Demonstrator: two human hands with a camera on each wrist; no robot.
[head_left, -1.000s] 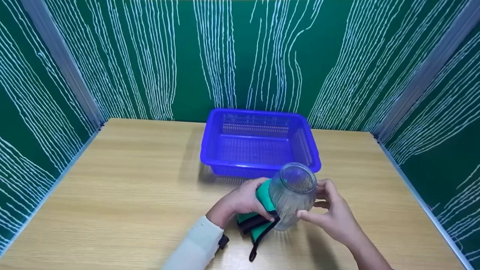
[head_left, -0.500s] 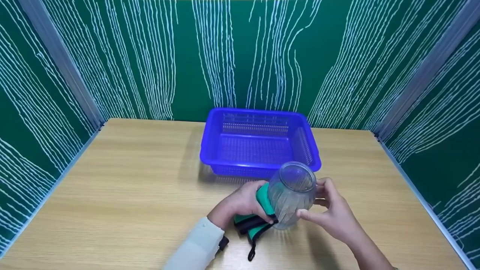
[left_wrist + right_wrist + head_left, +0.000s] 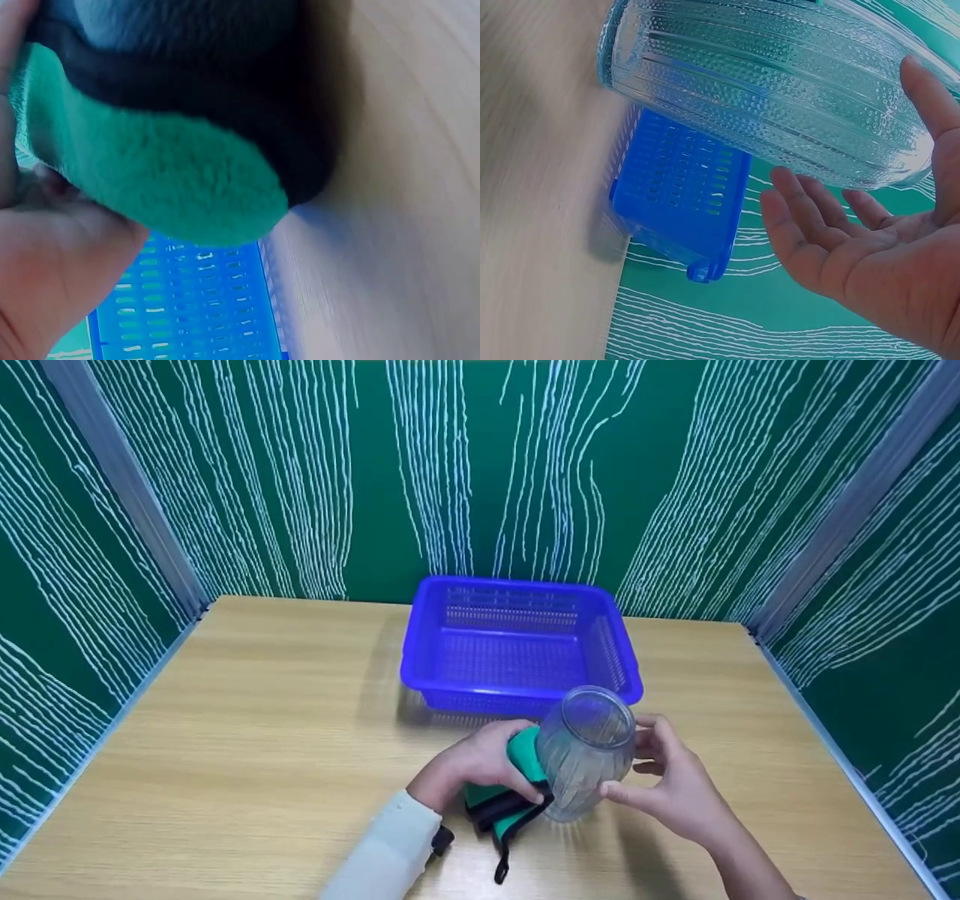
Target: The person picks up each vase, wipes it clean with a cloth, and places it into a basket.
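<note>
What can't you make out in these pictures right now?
Head view: most fingers of the left grip, hidden by the green cloth.
Head view: what the black object is; the sleeve partly covers it.
Right wrist view: part of the glass jar, cut off by the top edge.

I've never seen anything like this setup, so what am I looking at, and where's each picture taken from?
There's no machine: you see a person's left hand and right hand. The wide picture comes from a camera worn on the head; the two close ones come from a camera on each wrist. A blue basket stands on the wooden table. Nearer the person, the left hand grips a black-edged green cloth beside a glass jar. The right hand is loosely cupped at the jar's other side.
</note>
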